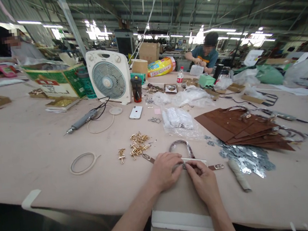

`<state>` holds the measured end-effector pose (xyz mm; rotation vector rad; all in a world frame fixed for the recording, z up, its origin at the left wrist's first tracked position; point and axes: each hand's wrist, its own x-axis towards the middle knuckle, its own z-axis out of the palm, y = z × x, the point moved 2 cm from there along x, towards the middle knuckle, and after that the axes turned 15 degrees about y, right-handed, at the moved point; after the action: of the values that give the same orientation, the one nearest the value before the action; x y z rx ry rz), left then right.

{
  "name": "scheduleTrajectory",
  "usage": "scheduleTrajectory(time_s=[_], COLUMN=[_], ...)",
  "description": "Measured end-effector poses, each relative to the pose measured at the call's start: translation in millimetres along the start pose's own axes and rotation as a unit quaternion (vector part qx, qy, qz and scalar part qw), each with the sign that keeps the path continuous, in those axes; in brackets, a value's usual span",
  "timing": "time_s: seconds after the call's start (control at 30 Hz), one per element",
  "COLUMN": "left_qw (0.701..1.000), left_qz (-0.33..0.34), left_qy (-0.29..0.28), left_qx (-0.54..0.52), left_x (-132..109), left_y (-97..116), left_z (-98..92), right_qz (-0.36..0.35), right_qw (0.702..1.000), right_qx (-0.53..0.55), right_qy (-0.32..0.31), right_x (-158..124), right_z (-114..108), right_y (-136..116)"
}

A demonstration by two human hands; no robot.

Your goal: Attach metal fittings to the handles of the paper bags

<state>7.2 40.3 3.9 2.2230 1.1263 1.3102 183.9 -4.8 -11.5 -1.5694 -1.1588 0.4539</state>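
Observation:
A grey-beige bag panel (180, 199) with a white strip across it lies in front of me, its near end over the table edge. My left hand (166, 171) rests at its upper edge, fingers curled and closed there. Beside it my right hand (204, 178) pinches a small grey metal piece (184, 166), mostly hidden by fingertips. Beyond the hands stands a bag handle (181, 144) in clear wrap. Brown straps with metal fittings stick out left (148, 158) and right (217, 167) of the panel.
Gold-coloured clasps (138, 145) lie left, tape (83, 163) and an electric screwdriver (81, 122) farther left. Grey metal plates (249, 156), a rolled tube (239, 176) and stacked brown bag pieces (235, 126) sit right. A fan (109, 76) and phone (136, 112) stand ahead; a co-worker (205, 56) sits beyond.

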Motion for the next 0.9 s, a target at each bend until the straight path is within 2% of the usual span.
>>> scheduleTrajectory(time_s=[0.23, 0.37, 0.5, 0.67, 0.8, 0.9], left_qw=[1.000, 1.000, 0.996, 0.986, 0.983, 0.986], left_qz=[-0.005, 0.007, 0.057, 0.146, 0.154, 0.128], left_qy=[0.006, 0.004, 0.013, 0.048, 0.052, 0.041], left_qx=[0.011, 0.025, 0.062, 0.067, 0.083, 0.102], left_x=[1, 3, 2, 6, 5, 4], left_y=[-2, -2, -10, -40, -47, -42], left_z=[1.8, 3.1, 7.9, 23.9, 25.7, 20.2], right_qz=[-0.030, -0.076, -0.108, -0.104, -0.101, -0.118], right_qw=[0.999, 0.997, 0.993, 0.993, 0.986, 0.964], right_qx=[-0.004, -0.008, -0.011, -0.007, 0.052, 0.104], right_qy=[0.020, 0.032, 0.050, 0.056, 0.120, 0.216], right_x=[2, -1, -5, -3, -6, -1], right_z=[2, 2, -4, -9, -15, -37], right_y=[3, -3, -17, -25, -21, -10])
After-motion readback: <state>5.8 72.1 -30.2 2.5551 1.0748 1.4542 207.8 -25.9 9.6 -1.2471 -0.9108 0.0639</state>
